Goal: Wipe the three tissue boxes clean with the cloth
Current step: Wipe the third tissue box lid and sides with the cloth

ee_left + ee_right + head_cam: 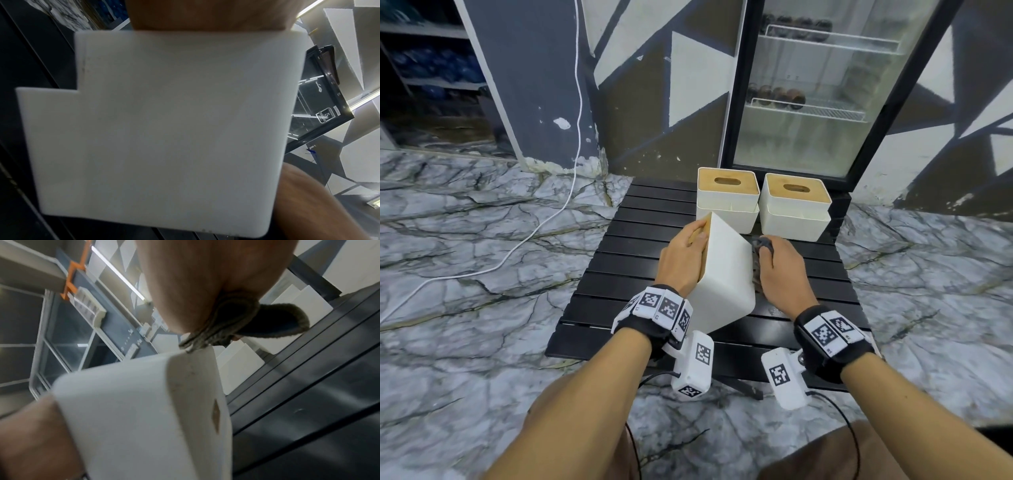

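left hand (683,255) fingers curled on bamboo lid of tilted white tissue box (724,274) | right hand (782,270) fingers clamped on grey cloth (760,245), pressed against box side | black slatted tabletop (640,240) | 2 other white bamboo-lidded boxes (727,198) behind

Little readable text from my end. Sticker on fridge door (325,116), left wrist view: I make out large digit "5" in framed label, rest too small. Faint white mark higher on same door glass, illegible. Square black-and-white coded markers on wrist bands (664,305) and camera housings (779,375): patterns only, no letters. Fridge control panel (131,344) in right wrist view: small signs, blurred, unreadable.
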A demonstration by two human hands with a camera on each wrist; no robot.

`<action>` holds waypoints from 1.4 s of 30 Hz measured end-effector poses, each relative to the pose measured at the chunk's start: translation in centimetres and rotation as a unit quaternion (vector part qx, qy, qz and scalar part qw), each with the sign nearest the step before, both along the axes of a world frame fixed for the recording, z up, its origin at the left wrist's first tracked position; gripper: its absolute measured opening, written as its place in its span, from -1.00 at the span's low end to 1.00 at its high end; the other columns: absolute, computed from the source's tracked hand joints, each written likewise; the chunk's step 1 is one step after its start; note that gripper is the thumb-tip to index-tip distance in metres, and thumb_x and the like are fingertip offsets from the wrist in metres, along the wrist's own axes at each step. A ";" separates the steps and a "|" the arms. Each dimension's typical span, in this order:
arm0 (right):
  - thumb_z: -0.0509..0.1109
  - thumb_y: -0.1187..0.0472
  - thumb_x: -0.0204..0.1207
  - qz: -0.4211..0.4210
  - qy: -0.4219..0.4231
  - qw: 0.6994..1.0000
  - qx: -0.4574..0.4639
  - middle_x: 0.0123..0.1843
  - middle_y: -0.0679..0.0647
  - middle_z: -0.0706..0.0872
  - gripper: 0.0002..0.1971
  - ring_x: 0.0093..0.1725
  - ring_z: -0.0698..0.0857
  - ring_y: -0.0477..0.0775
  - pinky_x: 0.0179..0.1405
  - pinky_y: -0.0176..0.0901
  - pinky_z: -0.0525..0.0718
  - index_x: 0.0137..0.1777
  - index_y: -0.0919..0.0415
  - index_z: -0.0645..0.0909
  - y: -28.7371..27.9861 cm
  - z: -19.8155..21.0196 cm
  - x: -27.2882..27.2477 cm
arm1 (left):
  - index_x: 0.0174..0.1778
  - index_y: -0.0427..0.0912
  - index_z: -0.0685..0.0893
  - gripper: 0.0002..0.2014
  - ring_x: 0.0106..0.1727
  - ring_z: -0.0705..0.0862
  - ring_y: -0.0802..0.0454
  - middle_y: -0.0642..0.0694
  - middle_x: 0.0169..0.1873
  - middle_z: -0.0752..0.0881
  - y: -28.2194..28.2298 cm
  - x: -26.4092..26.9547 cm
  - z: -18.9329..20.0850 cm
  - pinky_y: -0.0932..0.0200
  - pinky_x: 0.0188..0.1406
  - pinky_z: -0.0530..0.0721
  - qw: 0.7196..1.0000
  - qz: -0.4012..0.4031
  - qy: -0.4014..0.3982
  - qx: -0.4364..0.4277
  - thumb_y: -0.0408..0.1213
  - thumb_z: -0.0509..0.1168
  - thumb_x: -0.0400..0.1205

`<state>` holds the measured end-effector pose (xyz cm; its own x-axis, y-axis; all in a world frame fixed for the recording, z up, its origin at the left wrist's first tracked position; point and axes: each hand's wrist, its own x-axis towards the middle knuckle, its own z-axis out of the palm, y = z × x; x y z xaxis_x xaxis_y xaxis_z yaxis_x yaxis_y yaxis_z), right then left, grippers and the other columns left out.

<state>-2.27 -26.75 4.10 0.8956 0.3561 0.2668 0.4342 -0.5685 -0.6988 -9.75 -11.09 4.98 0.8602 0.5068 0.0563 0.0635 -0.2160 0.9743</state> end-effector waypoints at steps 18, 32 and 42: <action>-0.03 0.13 0.61 0.004 -0.108 0.994 0.015 0.45 0.02 0.47 -0.54 0.35 0.35 0.02 0.28 -0.18 0.27 0.44 0.19 0.44 2.2 -2.6 -6.1 | 0.36 0.21 0.68 -0.61 0.29 0.69 0.02 0.12 0.25 0.75 2.0 -0.3 -1.2 -0.15 0.43 0.59 0.998 0.019 -0.001 -0.052 0.15 0.20 0.64; 0.23 0.28 0.56 -0.058 -0.020 0.987 -0.145 0.21 0.17 0.63 -0.73 0.24 0.53 0.23 0.29 0.01 0.49 0.21 0.24 0.62 -4.8 -6.1 0.2 | 0.47 0.31 0.58 -0.64 0.36 0.61 0.03 0.12 0.43 0.63 1.1 0.3 0.2 0.04 0.38 0.50 0.988 -0.084 0.028 0.127 0.11 0.10 0.77; 0.33 0.19 0.52 -0.050 0.029 0.968 -0.243 0.29 0.21 0.58 -0.64 0.29 0.49 0.25 0.35 0.00 0.46 0.31 0.23 0.59 -5.7 -7.8 1.4 | 0.50 0.38 0.47 -0.58 0.29 0.60 -0.05 0.04 0.36 0.66 -0.5 1.3 -1.5 -0.04 0.33 0.53 0.912 -0.207 0.116 0.336 0.20 0.03 0.71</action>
<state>-0.89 -32.50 -3.69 0.9406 0.3373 0.0375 0.3276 -0.8735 -0.3601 -8.41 -11.55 3.47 0.9982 0.0544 0.0264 0.0287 -0.8109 0.5845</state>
